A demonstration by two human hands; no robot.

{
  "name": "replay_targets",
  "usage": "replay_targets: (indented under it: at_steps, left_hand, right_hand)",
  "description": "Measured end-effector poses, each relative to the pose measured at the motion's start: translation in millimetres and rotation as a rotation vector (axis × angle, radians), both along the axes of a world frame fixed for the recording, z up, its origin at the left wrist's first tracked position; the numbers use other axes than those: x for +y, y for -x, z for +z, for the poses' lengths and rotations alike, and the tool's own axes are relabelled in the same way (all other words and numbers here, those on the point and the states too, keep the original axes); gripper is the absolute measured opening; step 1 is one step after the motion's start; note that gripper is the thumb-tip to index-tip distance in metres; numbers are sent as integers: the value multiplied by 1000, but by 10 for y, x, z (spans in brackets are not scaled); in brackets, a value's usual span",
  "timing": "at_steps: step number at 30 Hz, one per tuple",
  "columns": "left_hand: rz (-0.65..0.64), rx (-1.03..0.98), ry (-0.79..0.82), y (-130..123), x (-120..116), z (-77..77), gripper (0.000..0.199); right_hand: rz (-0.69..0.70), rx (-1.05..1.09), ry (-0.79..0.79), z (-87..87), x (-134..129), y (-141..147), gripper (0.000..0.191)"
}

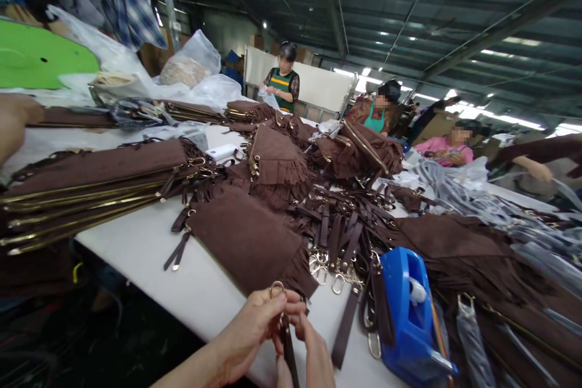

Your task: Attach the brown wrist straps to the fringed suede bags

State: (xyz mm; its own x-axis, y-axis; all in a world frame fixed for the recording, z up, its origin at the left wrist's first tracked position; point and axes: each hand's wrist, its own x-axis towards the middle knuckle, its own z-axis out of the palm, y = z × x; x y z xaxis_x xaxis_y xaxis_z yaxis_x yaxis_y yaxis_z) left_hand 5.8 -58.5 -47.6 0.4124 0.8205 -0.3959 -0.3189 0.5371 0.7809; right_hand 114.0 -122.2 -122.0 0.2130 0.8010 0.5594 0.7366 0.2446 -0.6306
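At the table's front edge, my left hand (254, 321) pinches a gold-coloured metal clasp (276, 288) between thumb and fingers. Just right of it, my right hand (313, 348) has its fingers closed round a dark brown strap (288, 345) that hangs below the clasp. The two hands touch or nearly touch. A brown fringed pouch (245, 239) lies flat directly beyond them. More brown straps with gold clips (339, 282) are heaped to the right of that pouch.
Stacked brown pouches (104, 176) with gold zips lie at the left. A blue tape dispenser (409, 315) stands right of my hands, beside more fringed pouches (454, 242). Plastic bags (195, 66) are at the back left. Several people work across the white table (150, 260).
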Motion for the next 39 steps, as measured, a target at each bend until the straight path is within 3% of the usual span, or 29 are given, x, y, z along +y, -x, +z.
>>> replay_targets:
  at_steps: [6, 10, 12, 15, 19, 25, 30, 34, 36, 39]
  left_hand:
    - [-27, -89, 24, 120, -126, -38, 50]
    - [-39, 205, -133, 278, -58, 3, 56]
    - [-35, 381, -169, 327, -27, -1, 56]
    - [-51, 473, -169, 335, -24, -47, 52]
    - [-95, 484, -111, 300, -63, -109, 49]
    - [-96, 410, -79, 309, -78, -120, 44]
    - [-76, 423, -67, 239, -89, -140, 42]
    - [-153, 461, -89, 214, -112, -182, 43]
    - [-146, 593, -261, 262, -99, -222, 46]
    - [21, 929, -861, 404, -8, -313, 34]
  right_hand:
    - [179, 58, -7, 95, 184, 163, 37]
    - [266, 46, 35, 54, 146, 116, 37]
    - [251, -26, 32, 40, 131, 106, 37]
    - [217, -135, 44, 39, 127, 144, 36]
    - [166, -210, 68, 58, 124, 217, 34]
    - [226, -191, 132, 76, 90, 194, 34]
    - [167, -247, 122, 99, 89, 218, 35]
    - [104, -247, 141, 63, 70, 191, 38]
    - [68, -255, 154, 31, 56, 110, 38]
    - [10, -314, 159, -11, 41, -57, 38]
